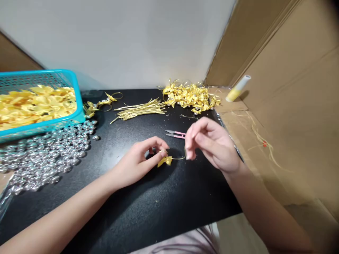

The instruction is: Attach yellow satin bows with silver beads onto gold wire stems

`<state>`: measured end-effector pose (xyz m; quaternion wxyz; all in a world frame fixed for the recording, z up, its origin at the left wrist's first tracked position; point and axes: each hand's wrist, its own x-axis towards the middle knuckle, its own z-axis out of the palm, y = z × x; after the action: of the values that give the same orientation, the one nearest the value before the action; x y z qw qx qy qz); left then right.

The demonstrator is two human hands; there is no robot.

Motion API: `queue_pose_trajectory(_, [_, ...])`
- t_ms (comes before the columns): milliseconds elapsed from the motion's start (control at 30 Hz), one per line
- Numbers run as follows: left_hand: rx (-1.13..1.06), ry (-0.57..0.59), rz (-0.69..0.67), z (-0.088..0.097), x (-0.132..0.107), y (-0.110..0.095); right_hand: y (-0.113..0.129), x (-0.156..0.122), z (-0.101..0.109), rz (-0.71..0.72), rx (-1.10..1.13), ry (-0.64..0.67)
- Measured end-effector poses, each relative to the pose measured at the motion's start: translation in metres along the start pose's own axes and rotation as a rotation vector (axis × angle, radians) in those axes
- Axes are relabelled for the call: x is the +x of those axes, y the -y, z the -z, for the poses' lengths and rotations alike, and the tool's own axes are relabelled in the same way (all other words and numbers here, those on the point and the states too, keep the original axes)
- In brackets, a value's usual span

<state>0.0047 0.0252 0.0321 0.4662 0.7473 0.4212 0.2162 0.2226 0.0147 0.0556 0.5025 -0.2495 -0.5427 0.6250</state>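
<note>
Between the thumb and fingers of my left hand [144, 157] is a small yellow ribbon bow [166, 161], held just above the black table. A thin gold tie [178, 158] runs from the bow to the right and curves up to the fingertips of my right hand [212, 143]. Those fingers are bent and pressed together around the tie's end, which they partly hide. Pink-handled thread snips [175, 134] lie behind my hands, their handle end covered by my right hand.
A turquoise basket [75, 95] of yellow bows stands left, with silver beads [58, 151] spilling before it. Gold ties [141, 111] lie in a bundle at the back, beside a pile of finished-looking bows [188, 95]. A yellow-white tube [238, 88] stands on cardboard at right.
</note>
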Motion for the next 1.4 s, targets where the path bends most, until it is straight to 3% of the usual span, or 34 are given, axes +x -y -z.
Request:
queue_pose_trajectory(200, [-0.087, -0.116, -0.051, 0.000, -0.001, 0.013, 0.005, -0.009, 0.018, -0.315, -0.534, 0.472])
queue_pose_trajectory(267, [-0.105, -0.135, -0.058, -0.002, -0.003, 0.016, -0.003, -0.010, 0.018, -0.359, -0.697, 0.388])
queue_pose_trajectory(367, [-0.112, -0.167, -0.104, -0.003, -0.004, 0.015, -0.022, -0.007, 0.009, -0.359, -0.763, 0.040])
queue_pose_trajectory(567, [-0.002, -0.198, -0.278, -0.002, -0.009, 0.005, -0.050, 0.004, -0.018, -0.452, -0.301, -0.141])
queue_pose_trajectory(633, [0.026, -0.295, -0.319, -0.003, -0.012, 0.005, -0.051, 0.004, -0.021, -0.417, -0.244, -0.185])
queue_pose_trajectory(700, [0.057, -0.462, -0.304, -0.003, -0.015, 0.005, -0.049, 0.003, -0.021, -0.341, -0.298, -0.195])
queue_pose_trajectory(767, [0.097, -0.525, -0.231, 0.000, -0.018, 0.005, -0.045, 0.001, -0.021, -0.232, -0.431, -0.156])
queue_pose_trajectory(867, [0.169, -0.318, -0.153, 0.005, -0.018, 0.001, -0.036, -0.001, -0.022, -0.048, -0.655, -0.069])
queue_pose_trajectory(967, [0.282, -0.168, -0.197, 0.007, -0.016, -0.005, -0.031, -0.003, -0.025, 0.060, -0.763, -0.027])
queue_pose_trajectory(1133, [0.426, -0.264, -0.322, 0.003, -0.014, -0.001, -0.032, -0.005, -0.029, -0.003, -0.719, -0.181])
queue_pose_trajectory(1267, [0.452, -0.290, -0.347, -0.001, -0.017, 0.003, -0.031, -0.006, -0.027, -0.029, -0.776, -0.004])
queue_pose_trajectory(1400, [0.286, -0.240, -0.242, -0.001, -0.021, 0.002, -0.027, -0.002, -0.022, -0.059, -0.768, 0.017])
